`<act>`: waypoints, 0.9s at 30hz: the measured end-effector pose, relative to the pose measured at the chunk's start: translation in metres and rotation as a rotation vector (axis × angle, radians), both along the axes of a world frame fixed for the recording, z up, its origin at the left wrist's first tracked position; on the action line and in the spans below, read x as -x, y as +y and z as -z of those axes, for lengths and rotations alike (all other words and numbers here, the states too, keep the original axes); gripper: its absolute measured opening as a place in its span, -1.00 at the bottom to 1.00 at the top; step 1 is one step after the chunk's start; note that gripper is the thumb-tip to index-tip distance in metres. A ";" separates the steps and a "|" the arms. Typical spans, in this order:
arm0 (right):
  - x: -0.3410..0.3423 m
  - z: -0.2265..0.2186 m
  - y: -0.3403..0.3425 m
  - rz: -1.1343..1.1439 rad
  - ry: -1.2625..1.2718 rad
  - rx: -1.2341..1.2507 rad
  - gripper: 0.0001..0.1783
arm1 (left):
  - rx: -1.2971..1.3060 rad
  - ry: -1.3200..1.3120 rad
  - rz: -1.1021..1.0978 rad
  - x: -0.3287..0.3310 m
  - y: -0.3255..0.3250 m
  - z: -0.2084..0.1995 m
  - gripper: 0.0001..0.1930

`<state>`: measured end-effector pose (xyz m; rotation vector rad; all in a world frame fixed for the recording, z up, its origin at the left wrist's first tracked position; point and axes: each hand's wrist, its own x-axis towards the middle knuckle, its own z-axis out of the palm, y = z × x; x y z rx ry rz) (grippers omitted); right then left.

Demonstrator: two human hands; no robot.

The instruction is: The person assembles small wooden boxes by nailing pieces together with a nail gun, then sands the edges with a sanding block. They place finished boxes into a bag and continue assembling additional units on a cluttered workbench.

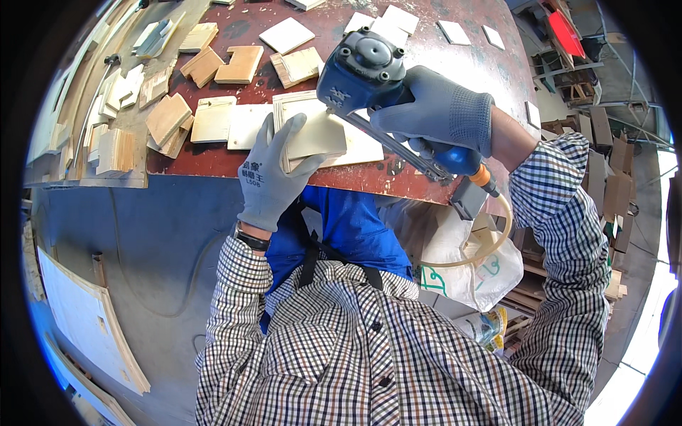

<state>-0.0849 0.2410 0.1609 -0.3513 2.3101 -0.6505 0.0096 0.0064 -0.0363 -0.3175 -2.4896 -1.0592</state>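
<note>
So both hands were in grey work gloves. The right hand (435, 106) was wrapped around the grip of a dark blue and black air nailer (364, 71), fingers curled in. The left hand (272, 167) was only partly closed, fingers apart, thumb along the near edge, and it had hold of the near-left corner of a square wooden panel (310, 131). The nailer's head was over the back right part of that panel, but I couldn't tell if its nose was actually touching.

The panel was near the front edge of a dark red, scuffed table (195, 162), with a pale board (364, 150) poking out past its right side. Left of it, a couple of light wooden pieces (213, 119) lay in a row. Behind those was a notched block (240, 64), and further back were some whitish squares (286, 35). Way over on the left, more wood offcuts (116, 151) were piled up.

A yellowish hose (506, 231) ran from the nailer's orange fitting (483, 175) and curved down in front of a white sack (463, 273) below the table edge.
</note>
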 end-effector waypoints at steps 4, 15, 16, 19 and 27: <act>0.001 -0.016 -0.011 0.027 -0.030 -0.013 -0.58 | 0.009 0.017 -0.018 0.000 -0.001 0.004 -0.26; 0.008 0.004 -0.003 -0.015 -0.009 -0.092 -0.54 | 0.001 -0.044 -0.040 -0.002 0.000 -0.005 -0.27; 0.006 0.007 0.001 0.002 0.002 -0.087 -0.54 | -0.008 -0.051 -0.028 -0.002 0.001 -0.007 -0.27; 0.002 0.007 0.000 0.031 0.016 -0.080 -0.57 | -0.008 -0.026 -0.022 -0.002 0.002 -0.009 -0.27; -0.006 0.006 0.000 0.101 -0.056 0.039 -0.52 | -0.010 -0.022 -0.025 -0.002 0.001 -0.006 -0.25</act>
